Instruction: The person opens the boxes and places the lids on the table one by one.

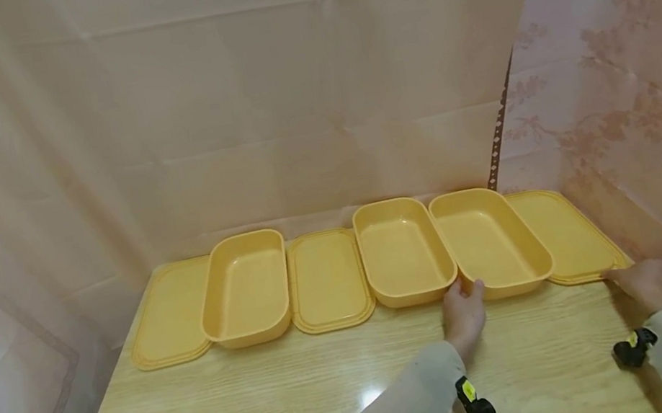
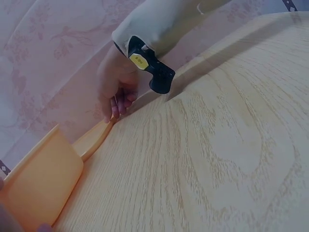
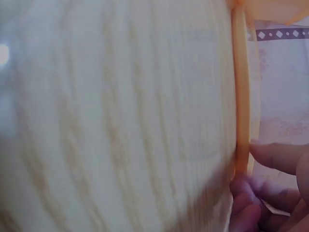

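My left hand (image 1: 464, 316) grips the near left corner of the rightmost yellow plastic container (image 1: 495, 245), its fingertips in the narrow gap beside the middle container (image 1: 404, 252). In the left wrist view this container (image 2: 46, 181) stands upright on the table, with only bits of my fingers at the left edge. At the far right, my right hand (image 1: 646, 285) pinches the near right corner of a flat yellow lid (image 1: 562, 233). The right wrist view shows the thumb on top of the lid's edge (image 3: 242, 96) and curled fingers below. The lid's left side is hidden by the container.
Further left along the row lie another lid (image 1: 329, 280), a third container (image 1: 246, 290) and a lid (image 1: 174, 313) at the end. The row stands at the back of the wooden table (image 1: 239, 404), before a beige curtain (image 1: 238, 120). A floral cloth (image 1: 646, 88) hangs close on the right.
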{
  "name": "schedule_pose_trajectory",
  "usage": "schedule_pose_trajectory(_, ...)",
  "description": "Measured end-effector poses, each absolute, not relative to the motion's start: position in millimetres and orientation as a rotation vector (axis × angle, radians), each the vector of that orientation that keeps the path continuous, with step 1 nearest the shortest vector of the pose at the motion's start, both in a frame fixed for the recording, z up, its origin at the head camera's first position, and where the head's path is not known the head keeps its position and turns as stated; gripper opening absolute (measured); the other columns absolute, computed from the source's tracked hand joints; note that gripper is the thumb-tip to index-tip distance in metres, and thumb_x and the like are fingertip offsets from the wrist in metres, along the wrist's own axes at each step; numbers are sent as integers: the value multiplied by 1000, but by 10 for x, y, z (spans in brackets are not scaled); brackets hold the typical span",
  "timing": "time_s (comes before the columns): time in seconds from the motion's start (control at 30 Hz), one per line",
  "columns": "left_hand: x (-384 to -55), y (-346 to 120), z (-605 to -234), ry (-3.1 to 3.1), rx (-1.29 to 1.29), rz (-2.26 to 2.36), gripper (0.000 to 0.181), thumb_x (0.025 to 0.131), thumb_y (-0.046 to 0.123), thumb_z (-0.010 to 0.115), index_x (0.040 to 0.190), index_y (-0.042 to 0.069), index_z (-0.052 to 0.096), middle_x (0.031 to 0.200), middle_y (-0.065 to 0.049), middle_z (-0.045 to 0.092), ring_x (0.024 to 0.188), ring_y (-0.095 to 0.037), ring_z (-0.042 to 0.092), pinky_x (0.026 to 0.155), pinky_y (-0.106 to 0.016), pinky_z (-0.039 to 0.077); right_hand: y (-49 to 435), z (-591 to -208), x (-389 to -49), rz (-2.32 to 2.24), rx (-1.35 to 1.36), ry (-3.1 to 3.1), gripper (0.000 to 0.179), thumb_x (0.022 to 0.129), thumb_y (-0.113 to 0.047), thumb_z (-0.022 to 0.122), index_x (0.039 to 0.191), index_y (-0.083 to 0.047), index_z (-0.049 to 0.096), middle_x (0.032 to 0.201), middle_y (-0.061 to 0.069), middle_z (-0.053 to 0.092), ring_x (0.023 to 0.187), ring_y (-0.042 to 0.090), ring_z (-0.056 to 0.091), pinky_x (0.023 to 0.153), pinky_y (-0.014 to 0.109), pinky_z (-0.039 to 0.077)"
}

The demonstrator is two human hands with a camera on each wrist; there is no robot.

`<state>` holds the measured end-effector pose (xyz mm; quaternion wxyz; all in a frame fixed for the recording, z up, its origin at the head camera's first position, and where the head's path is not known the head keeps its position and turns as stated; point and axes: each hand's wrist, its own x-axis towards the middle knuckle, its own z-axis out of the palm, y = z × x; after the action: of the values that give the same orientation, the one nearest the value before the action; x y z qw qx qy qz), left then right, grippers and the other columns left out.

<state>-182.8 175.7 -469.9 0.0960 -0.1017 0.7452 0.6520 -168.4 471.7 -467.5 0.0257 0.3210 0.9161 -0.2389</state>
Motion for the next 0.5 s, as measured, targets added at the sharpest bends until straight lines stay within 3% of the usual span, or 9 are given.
schedule_pose_trajectory(0.07, -1829, 1753, -4696, 2217, -306, 1921, 47, 91, 33, 67, 129, 6, 61, 108, -8, 68, 103, -25, 63, 92, -46, 50, 4722, -4674, -1692, -782, 977, 2827, 71, 87, -42, 64, 99, 28, 59, 104, 45, 57, 96, 56, 53, 83, 54, 49)
schedule_pose_trajectory(0.13, -1830, 1749, -4696, 2214, -311, 1911, 45, 90, 33, 67, 128, 7, 62, 103, -6, 68, 97, -23, 62, 88, -46, 50, 4717, -4688, -1691, -875, 968, 2801, 60, 88, -40, 65, 81, 19, 66, 75, 32, 64, 76, 43, 60, 71, 42, 53)
schedule_pose_trajectory(0.23, -1828, 1741, -4691, 2201, -317, 1899, 48, 90, 33, 68, 130, 8, 61, 104, -6, 67, 98, -23, 62, 88, -46, 50, 4694, -4704, -1684, -1070, 955, 2739, 45, 89, -34, 64, 58, -1, 66, 47, 4, 55, 52, 20, 54, 53, 29, 45)
schedule_pose_trajectory(0.3, -1826, 1735, -4686, 2189, -309, 1902, 50, 90, 33, 68, 132, 8, 59, 111, -8, 67, 104, -25, 62, 92, -46, 50, 4681, -4701, -1685, -1151, 942, 2706, 45, 90, -33, 63, 52, -10, 62, 43, -6, 48, 47, 12, 48, 48, 27, 42)
schedule_pose_trajectory(0.5, -1820, 1712, -4673, 2153, -291, 1936, 53, 90, 31, 68, 136, 6, 55, 128, -15, 63, 121, -30, 58, 103, -47, 46, 4667, -4672, -1719, -1158, 886, 2682, 46, 91, -37, 60, 53, -13, 65, 47, -7, 51, 48, 11, 48, 47, 27, 43)
